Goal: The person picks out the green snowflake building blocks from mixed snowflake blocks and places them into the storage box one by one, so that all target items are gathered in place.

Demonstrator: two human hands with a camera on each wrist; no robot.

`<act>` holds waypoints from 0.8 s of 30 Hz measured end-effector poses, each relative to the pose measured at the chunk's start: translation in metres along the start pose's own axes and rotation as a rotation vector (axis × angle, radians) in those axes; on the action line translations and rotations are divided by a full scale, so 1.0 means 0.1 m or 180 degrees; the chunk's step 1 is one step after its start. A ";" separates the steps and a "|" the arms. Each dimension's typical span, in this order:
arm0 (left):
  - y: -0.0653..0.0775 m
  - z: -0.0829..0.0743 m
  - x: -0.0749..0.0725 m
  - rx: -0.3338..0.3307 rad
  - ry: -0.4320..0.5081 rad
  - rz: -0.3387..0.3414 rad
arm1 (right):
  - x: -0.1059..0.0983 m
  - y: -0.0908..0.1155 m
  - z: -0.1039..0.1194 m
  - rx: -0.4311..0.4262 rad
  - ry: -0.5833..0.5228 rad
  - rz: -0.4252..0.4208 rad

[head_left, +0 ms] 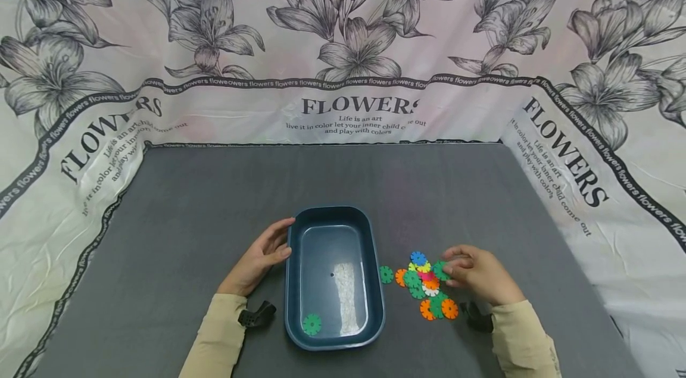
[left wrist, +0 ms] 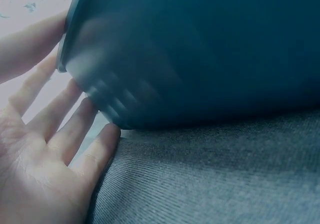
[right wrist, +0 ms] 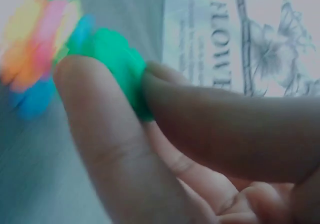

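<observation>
A dark blue plastic tray [head_left: 334,283] stands on the table, with one green notched disc [head_left: 312,324] lying in its near left corner. My left hand [head_left: 262,254] is at the tray's left side; in the left wrist view its nearly straight fingers [left wrist: 75,129] touch the outer wall and rim. Right of the tray, my right hand [head_left: 479,271] pinches a green notched disc [right wrist: 117,66] between thumb and finger. That disc is just over the right side of a loose pile of notched plastic discs [head_left: 412,278] in green, orange, blue, yellow, pink and white.
A single green disc [head_left: 386,274] lies between the tray and the pile. Orange discs [head_left: 449,308] are at the pile's near end. Grey cloth [head_left: 225,187] covers the table, and a white flower-printed sheet [head_left: 359,110] rises behind it and along both sides.
</observation>
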State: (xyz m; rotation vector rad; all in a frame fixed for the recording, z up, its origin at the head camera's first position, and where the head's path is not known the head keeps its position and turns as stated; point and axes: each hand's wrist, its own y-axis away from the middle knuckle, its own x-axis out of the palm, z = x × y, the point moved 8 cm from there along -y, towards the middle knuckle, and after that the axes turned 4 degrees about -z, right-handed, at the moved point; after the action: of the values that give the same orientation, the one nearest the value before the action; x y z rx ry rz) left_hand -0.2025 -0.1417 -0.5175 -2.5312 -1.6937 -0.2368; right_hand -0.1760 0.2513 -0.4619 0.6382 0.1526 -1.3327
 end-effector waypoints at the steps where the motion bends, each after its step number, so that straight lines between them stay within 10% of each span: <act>1: 0.00 0.00 0.00 0.0002 0.0008 -0.0008 | 0.01 -0.02 0.06 -0.0058 -0.0058 0.0077; 10: -0.01 0.01 -0.02 -0.0009 0.0098 -0.0031 | 0.38 -0.20 0.66 -0.0523 -0.0602 0.0958; 24: 0.00 0.01 -0.02 -0.0053 0.0028 -0.0078 | 1.31 -0.44 1.23 -0.0528 -0.0775 0.1907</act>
State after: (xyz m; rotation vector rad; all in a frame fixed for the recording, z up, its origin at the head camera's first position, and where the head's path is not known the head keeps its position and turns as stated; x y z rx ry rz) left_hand -0.2037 -0.1435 -0.5186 -2.5186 -1.7276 -0.2648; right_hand -0.2144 0.0723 -0.4351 0.3356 -0.1206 -0.7965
